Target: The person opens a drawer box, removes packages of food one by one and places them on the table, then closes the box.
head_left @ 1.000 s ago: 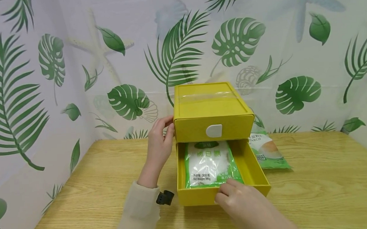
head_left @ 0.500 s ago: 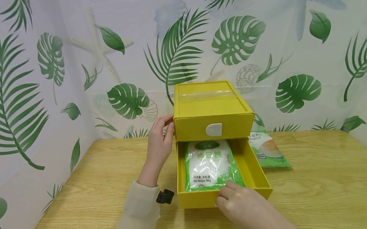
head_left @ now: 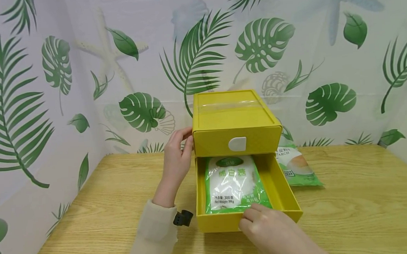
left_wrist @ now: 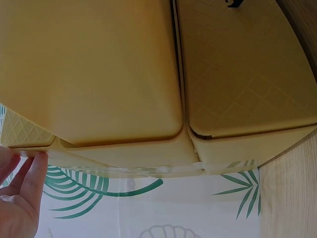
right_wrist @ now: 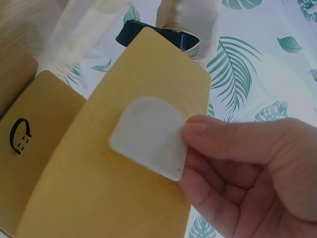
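Wooden table (head_left: pixel 361 215), leafy backdrop (head_left: pixel 211 1); right grip (head_left: pixel 271 228) pinches white tab (right_wrist: pixel 147 135), relaxed left grip (head_left: pixel 176 157) touches box (head_left: pixel 232 120).

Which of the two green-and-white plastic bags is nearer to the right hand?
The bag printed 300, in the open yellow drawer whose white tab the right hand pinches; the orange-printed bag lies farther, on the wood-grain table.

We see a smooth white plastic-looking tab (right_wrist: pixel 148 136) under the right fingers (right_wrist: pixel 210 196), on a matt, faintly crosshatched drawer (right_wrist: pixel 111 191). Just beyond them, the sugar bag (head_left: pixel 231 184) is glossy, crinkled film. Past the left fingers (left_wrist: pixel 33 176), shiny clear tape (head_left: pixel 231 105) crosses the matt box (head_left: pixel 235 120); below them, we see wood grain on the counter (head_left: pixel 91 222).
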`<action>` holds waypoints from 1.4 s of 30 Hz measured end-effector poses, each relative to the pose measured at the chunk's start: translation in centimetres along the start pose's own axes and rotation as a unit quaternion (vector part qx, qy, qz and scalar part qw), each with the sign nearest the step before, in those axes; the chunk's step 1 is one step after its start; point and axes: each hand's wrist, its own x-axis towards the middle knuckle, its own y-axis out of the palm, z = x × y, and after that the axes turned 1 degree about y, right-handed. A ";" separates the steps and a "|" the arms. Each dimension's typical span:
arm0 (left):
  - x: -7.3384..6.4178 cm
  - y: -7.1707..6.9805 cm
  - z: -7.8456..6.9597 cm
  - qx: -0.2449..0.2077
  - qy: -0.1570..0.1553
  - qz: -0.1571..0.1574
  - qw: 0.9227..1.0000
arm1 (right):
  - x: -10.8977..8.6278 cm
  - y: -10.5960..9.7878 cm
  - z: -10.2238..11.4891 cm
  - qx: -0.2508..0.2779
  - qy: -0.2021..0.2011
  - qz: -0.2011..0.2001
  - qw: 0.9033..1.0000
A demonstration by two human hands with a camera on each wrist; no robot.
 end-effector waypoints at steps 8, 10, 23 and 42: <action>0.0 0.0 0.0 0.006 0.002 -0.002 1.000 | -0.2 -0.5 -0.3 0.055 0.011 -0.040 0.998; 0.0 0.0 0.0 0.005 0.003 -0.003 1.000 | -0.2 -0.7 -0.4 0.064 0.005 -0.063 0.996; 0.0 0.1 -0.1 0.005 0.005 -0.003 1.000 | 0.2 -1.6 -0.7 0.081 0.006 -0.130 0.988; 0.0 0.1 -0.2 0.014 0.008 -0.009 1.000 | 0.4 -0.2 -2.2 0.049 0.050 -0.213 0.975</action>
